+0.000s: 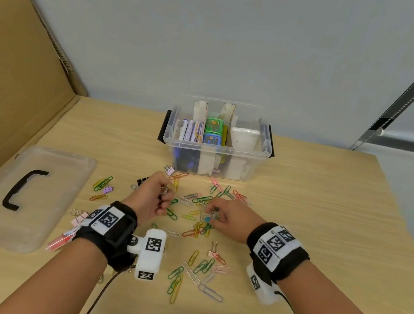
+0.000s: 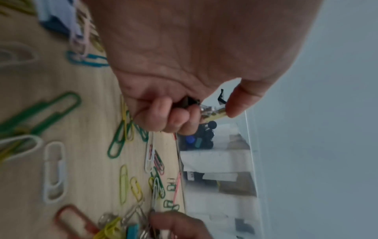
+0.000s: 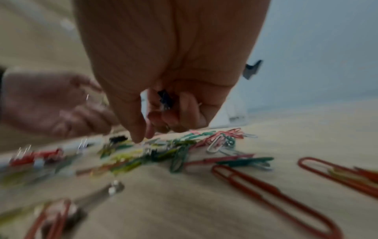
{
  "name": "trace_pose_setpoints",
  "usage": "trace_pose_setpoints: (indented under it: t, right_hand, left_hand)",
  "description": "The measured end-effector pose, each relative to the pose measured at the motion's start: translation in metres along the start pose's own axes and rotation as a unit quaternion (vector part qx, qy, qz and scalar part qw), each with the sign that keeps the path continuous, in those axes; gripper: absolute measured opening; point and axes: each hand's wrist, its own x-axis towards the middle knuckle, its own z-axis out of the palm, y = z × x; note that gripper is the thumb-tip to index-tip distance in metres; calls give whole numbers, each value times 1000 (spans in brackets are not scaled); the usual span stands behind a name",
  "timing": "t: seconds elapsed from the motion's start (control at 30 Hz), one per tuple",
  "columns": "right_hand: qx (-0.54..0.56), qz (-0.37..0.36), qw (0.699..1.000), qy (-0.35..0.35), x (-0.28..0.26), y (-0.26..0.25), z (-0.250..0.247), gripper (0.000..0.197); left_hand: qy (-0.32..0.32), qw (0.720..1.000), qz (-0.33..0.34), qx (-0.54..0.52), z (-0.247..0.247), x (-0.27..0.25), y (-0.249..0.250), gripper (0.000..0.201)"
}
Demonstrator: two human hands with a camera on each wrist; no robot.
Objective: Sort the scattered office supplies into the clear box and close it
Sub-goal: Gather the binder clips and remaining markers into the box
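The clear box point(image 1: 262, 153) stands open at the back of the table, with markers, tape and paper inside. Coloured paper clips point(image 1: 200, 199) and small binder clips lie scattered in front of it. My left hand point(image 1: 164, 199) hovers over the pile with its fingers curled round several binder clips; a black binder clip point(image 2: 188, 102) and a yellow one show in its grip. My right hand point(image 1: 210, 217) is down on the pile, holding a dark blue binder clip point(image 3: 165, 98) in its curled fingers while thumb and forefinger pinch at more clips.
The box's clear lid point(image 1: 16, 193) with a black handle lies flat at the left. Cardboard point(image 1: 9, 69) walls the left side. More paper clips point(image 1: 192, 272) lie near the front between my wrists. A pink binder clip point(image 1: 169, 170) sits by the box.
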Motion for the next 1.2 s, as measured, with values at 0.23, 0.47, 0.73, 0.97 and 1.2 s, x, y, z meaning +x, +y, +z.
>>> trace_pose_setpoints:
  t: [0.23,0.47,0.73,0.97,1.2]
  right_hand:
    - [-50,42,998,-10,10,-8,10,19]
    - [426,145,892,37,-7,4,2,26]
    - [709,157,684,64,-29,9,-5,24]
    - [751,164,632,96,-41,9,-4,30]
    - [760,187,607,139,-45,26,-5,16]
  left_hand:
    - [-79,979,27,-185,-2,-22,-12,16]
    - [-58,988,3,-141,6,-24,-18,12]
    - [-39,999,-17,6,32,-27,-23,15]
    - [-65,898,113,420,59,-26,-35,24]
    - [-85,925,66,365,56,-18,-39,17]
